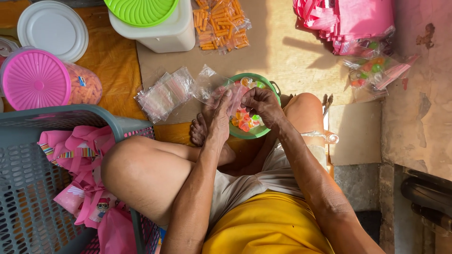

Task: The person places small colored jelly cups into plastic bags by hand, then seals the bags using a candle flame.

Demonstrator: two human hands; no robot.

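While left hand [220,115] pinches a clear bag [209,84] open over the green bowl [252,133], right hand [261,104] fingers clench candy [245,122]. Filled bags [376,70] lie right; empty bags [165,91] and much candy remain.

1. A person is sitting cross-legged on the floor, with a bowl [268,131] of small sweets lying just before the feet.
2. The left hand [217,117] and right hand [262,104] are meeting over the bowl, pinching a small clear bag [234,96].
3. A pile of empty bags [162,94] is lying left of the bowl.
4. A basket [28,188] is standing beside the left knee.
5. Lidded tubs [35,77] are sitting behind the basket.
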